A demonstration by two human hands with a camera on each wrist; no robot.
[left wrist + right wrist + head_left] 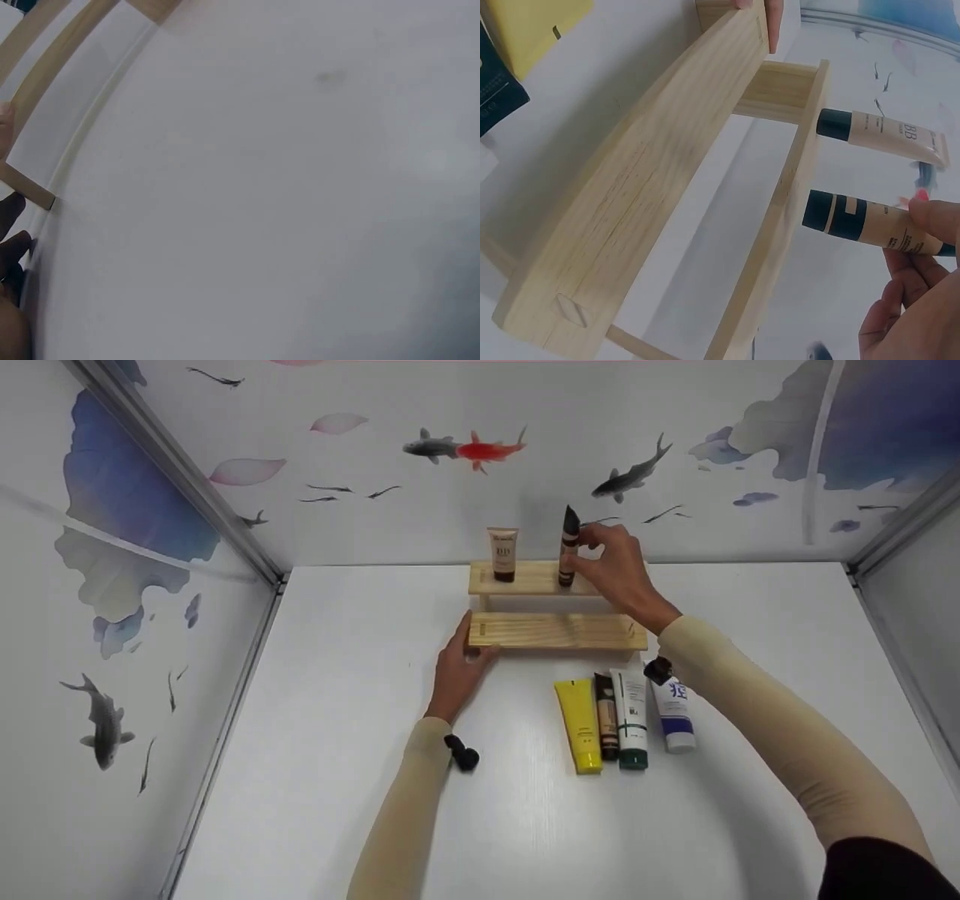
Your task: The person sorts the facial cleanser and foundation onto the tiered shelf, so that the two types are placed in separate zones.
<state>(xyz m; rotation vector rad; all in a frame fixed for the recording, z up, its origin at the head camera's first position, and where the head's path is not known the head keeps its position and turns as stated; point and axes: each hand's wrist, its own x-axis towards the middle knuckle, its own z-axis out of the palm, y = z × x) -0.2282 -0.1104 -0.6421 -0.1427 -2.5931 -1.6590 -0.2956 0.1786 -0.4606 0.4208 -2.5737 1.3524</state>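
Observation:
My right hand (619, 566) pinches a slim beige tube (881, 225) with a dark cap, held upright, cap down, at the upper step of a two-step wooden rack (559, 630). I cannot tell whether the cap touches the wood. To its left on that step, a pinkish BB cream tube (504, 555) stands on its dark cap. My left hand (459, 671) grips the left end of the lower step, thumb at the front edge. In the left wrist view only parts of the fingers (13, 247) show beside the rack's wooden leg (30, 187).
In front of the rack lie a yellow tube (579, 727), a dark and beige tube (607, 720), a white tube with a green cap (631, 720) and a white and blue tube (675, 716). Behind the white table (337, 660) rises a wall painted with fish (491, 450).

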